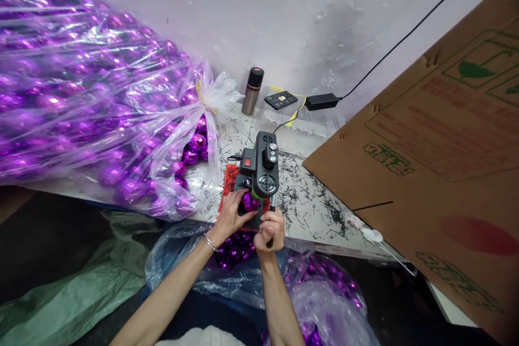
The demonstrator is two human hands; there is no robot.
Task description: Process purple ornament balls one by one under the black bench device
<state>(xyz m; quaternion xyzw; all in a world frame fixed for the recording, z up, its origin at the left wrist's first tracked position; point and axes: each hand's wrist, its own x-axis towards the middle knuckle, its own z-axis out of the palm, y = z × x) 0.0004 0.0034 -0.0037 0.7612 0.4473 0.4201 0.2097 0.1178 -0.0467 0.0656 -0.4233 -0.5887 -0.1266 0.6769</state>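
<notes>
A small black bench drill press [266, 170] with a red switch stands on the table over a red mat [229, 179]. Under its head sits a shiny purple faceted ball [250, 201]. My left hand [232, 213], with a bracelet at the wrist, has its fingers and thumb around that ball. My right hand [271, 228] is closed on the black-tipped feed lever [273, 204] at the machine's right side. Below the table edge, more purple balls [236, 248] lie in an open clear plastic bag on my lap.
A large clear bag of purple balls [81, 97] fills the left. Behind the machine stand a steel flask [252, 92], a phone-like black slab [280, 100] and a power adapter [321, 101]. Black shavings [302, 194] litter the tabletop. A cardboard box [438, 162] leans in from the right.
</notes>
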